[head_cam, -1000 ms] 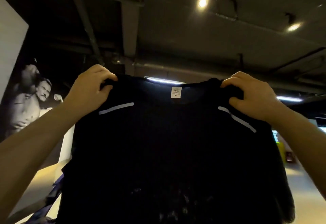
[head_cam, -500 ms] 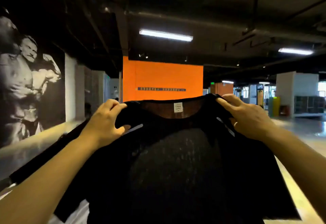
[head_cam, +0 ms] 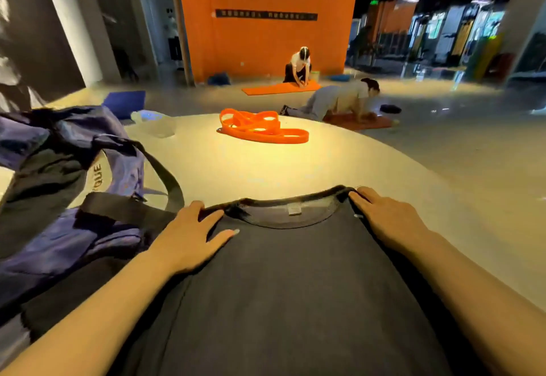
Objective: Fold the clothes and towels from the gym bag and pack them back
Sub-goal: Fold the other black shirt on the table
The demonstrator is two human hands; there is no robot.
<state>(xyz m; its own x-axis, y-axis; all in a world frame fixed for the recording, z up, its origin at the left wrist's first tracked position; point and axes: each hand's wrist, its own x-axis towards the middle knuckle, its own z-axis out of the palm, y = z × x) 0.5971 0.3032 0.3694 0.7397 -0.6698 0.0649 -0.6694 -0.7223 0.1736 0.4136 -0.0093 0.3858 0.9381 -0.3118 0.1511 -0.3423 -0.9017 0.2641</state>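
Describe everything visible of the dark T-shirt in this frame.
The dark T-shirt is a charcoal, soft knit garment with a round ribbed collar and a small pale tag inside the neck. It lies spread flat on the pale table, collar away from the wearer, its lower part running out of frame. The left hand rests flat on one shoulder, the right hand on the other, beside a short pale stripe. Its left edge lies against the blue gym bag.

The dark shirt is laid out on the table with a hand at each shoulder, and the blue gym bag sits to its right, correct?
Not quite: the head view shows the gym bag to the left of the shirt. The rest holds: left hand and right hand rest at its shoulders on the table.
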